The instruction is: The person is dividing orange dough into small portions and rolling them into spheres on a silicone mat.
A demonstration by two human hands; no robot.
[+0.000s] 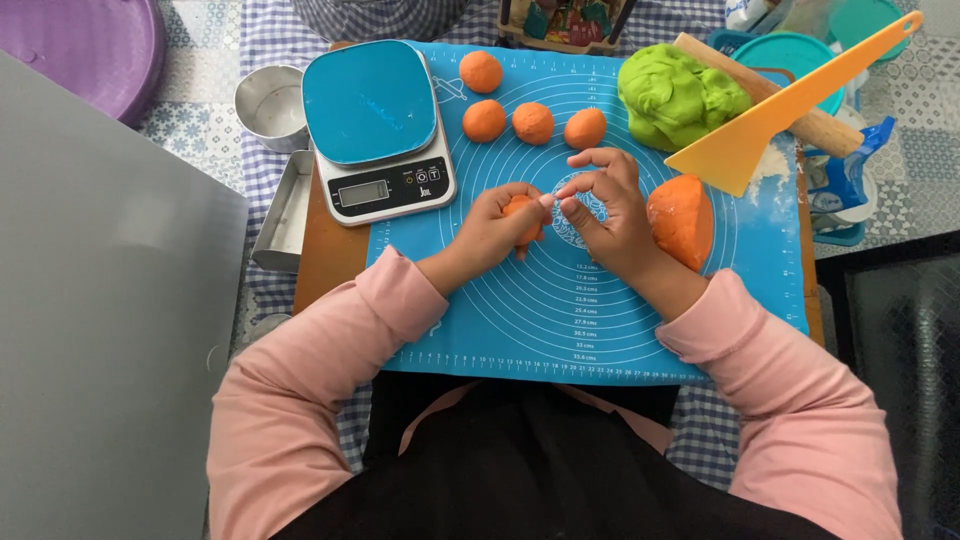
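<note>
Your left hand (495,228) cups orange dough piece (522,212), fingers curled round it — just above blue mat (560,310). Your right hand (610,205) pinches its right edge, thumb and forefinger closed. Big orange lump (682,220) just right of that hand.

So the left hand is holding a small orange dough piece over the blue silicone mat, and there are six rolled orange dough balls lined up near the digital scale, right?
Not quite: the head view shows four rolled orange dough balls near the digital scale, not six. The rest holds: the left hand holds a small orange dough piece over the blue silicone mat.
</note>
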